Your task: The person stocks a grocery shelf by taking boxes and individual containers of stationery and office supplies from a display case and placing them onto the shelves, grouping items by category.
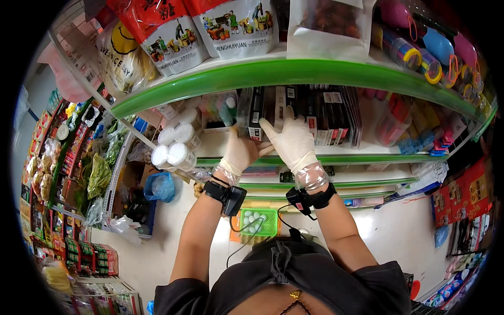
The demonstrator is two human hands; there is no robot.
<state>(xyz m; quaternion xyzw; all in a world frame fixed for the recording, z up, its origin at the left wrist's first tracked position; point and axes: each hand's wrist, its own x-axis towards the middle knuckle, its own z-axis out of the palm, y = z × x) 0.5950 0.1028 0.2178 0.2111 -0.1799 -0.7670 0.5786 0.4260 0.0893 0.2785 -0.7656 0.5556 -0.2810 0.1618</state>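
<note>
Both of my hands, in white gloves, reach onto a white shelf with a green edge. My left hand [239, 149] is beside the lower end of a black box [256, 114], its fingers partly hidden. My right hand [293, 139] has its thumb and fingers apart over the upright boxes, its fingertips near a white-and-black box [280, 104]. Whether either hand grips a box cannot be made out. Several dark boxes [328, 118] stand packed in a row to the right of my right hand. An open box of coloured bottles [220, 110] stands left of the row.
White-lidded round tubs [177, 145] stack at the shelf's left end. A clear plastic container [393, 124] stands right of the boxes. The green edge of the upper shelf [295, 73] runs above my hands, with printed pouches [236, 29] on it. Below is a green basket of eggs [269, 224].
</note>
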